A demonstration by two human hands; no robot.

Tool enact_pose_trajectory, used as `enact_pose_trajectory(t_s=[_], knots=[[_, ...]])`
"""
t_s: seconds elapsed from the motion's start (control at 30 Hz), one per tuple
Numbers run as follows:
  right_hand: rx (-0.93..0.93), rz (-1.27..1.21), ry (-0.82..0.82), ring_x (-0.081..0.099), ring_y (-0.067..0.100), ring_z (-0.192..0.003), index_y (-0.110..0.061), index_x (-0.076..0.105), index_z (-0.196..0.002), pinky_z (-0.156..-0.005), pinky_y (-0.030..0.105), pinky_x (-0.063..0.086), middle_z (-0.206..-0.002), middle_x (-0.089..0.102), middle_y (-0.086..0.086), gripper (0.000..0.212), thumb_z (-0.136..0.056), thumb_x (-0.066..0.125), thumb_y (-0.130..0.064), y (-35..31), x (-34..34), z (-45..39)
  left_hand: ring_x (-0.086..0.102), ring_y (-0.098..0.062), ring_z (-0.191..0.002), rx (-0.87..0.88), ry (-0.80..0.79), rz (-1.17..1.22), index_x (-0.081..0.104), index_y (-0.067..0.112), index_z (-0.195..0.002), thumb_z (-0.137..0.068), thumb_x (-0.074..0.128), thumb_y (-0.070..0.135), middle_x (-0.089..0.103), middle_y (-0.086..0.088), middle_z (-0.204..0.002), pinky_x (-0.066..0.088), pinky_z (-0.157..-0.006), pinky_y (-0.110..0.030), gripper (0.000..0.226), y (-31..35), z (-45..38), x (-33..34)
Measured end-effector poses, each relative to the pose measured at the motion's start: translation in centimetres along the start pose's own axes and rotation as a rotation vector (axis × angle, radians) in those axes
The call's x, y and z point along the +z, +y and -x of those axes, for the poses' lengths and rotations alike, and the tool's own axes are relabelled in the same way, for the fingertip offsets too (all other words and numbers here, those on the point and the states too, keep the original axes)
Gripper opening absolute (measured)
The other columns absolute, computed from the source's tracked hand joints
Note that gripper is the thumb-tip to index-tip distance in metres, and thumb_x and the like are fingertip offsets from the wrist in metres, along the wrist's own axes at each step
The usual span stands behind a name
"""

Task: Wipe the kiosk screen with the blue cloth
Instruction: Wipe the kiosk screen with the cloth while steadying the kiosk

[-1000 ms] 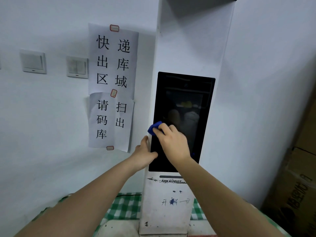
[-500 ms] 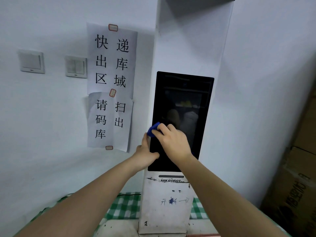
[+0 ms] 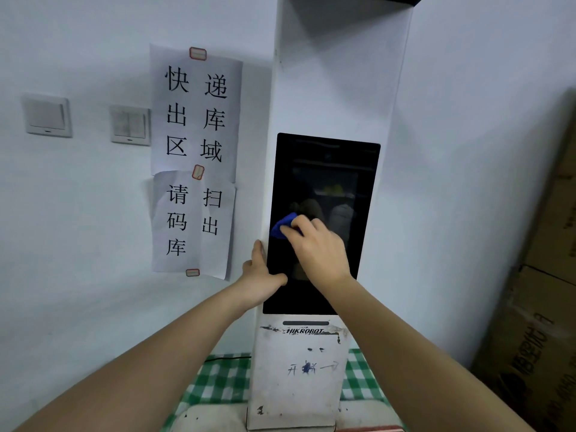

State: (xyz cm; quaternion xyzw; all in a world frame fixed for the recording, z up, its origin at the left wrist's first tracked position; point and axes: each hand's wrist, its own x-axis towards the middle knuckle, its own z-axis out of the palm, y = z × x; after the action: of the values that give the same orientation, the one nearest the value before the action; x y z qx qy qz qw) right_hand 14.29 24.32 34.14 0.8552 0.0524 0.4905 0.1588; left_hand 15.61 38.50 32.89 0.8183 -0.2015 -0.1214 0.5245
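Observation:
A tall white kiosk [image 3: 336, 88] stands against the wall with a dark, unlit screen [image 3: 330, 169] set in its front. My right hand [image 3: 318, 247] presses a small blue cloth [image 3: 282, 226] flat against the screen's left half, about midway up; only a corner of the cloth shows past my fingers. My left hand [image 3: 260, 274] grips the kiosk's left edge just below, thumb lying on the screen's lower left border, fingers hidden behind the side.
Two paper signs [image 3: 196, 160] with Chinese text are taped to the wall left of the kiosk, beyond them two light switches [image 3: 129, 124]. Cardboard boxes [image 3: 536, 322] are stacked at the right. The kiosk stands on a surface with a green checked cloth [image 3: 218, 385].
My right hand and the blue cloth have shifted slightly right, from the screen's left edge onto the glass. My left hand keeps its hold on the kiosk's edge.

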Motion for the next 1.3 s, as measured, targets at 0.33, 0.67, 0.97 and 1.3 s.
enact_pose_trajectory(t_s=[0.33, 0.67, 0.97, 1.3], knots=[[-0.021, -0.009, -0.061, 0.053, 0.019, -0.064, -0.014, 0.070, -0.105, -0.043, 0.022, 0.025, -0.089, 0.059, 0.004, 0.056, -0.052, 0.083, -0.002, 0.1, 0.2, 1.6, 0.035, -0.024, -0.133, -0.012, 0.033, -0.043, -0.015, 0.032, -0.150, -0.088, 0.055, 0.016, 0.012, -0.009, -0.156, 0.029, -0.085, -0.025, 0.095, 0.8, 0.2, 0.6], [0.198, -0.086, 0.011, 0.052, 0.018, -0.065, -0.015, 0.067, -0.112, -0.041, 0.020, 0.028, -0.093, 0.060, 0.002, 0.054, -0.062, 0.082, -0.002, -0.5, 1.3, 2.8, 0.030, -0.026, -0.138, -0.022, 0.019, -0.053, -0.017, 0.034, -0.149, -0.089, 0.054, 0.017, 0.007, -0.008, -0.157, 0.031, -0.095, -0.029, 0.095, 0.9, 0.4, 0.5], [0.314, -0.092, 0.079, 0.057, 0.023, -0.073, -0.016, 0.067, -0.111, -0.040, 0.023, 0.035, -0.096, 0.060, 0.004, 0.043, -0.070, 0.079, -0.007, 1.9, -0.4, 0.8, 0.029, -0.028, -0.139, -0.023, 0.011, -0.065, -0.017, 0.032, -0.150, -0.090, 0.055, 0.017, 0.008, -0.008, -0.157, 0.030, -0.107, -0.036, 0.095, 1.1, 0.8, 0.6], [0.086, 0.000, -0.048, 0.052, 0.021, -0.061, -0.015, 0.069, -0.107, -0.038, 0.023, 0.034, -0.090, 0.060, 0.003, 0.059, -0.052, 0.085, 0.000, 2.4, 0.4, 4.1, 0.030, -0.028, -0.138, -0.031, 0.029, -0.072, -0.017, 0.031, -0.150, -0.089, 0.057, 0.016, 0.008, -0.009, -0.157, 0.032, -0.106, -0.036, 0.097, 1.1, 0.7, 0.8]])
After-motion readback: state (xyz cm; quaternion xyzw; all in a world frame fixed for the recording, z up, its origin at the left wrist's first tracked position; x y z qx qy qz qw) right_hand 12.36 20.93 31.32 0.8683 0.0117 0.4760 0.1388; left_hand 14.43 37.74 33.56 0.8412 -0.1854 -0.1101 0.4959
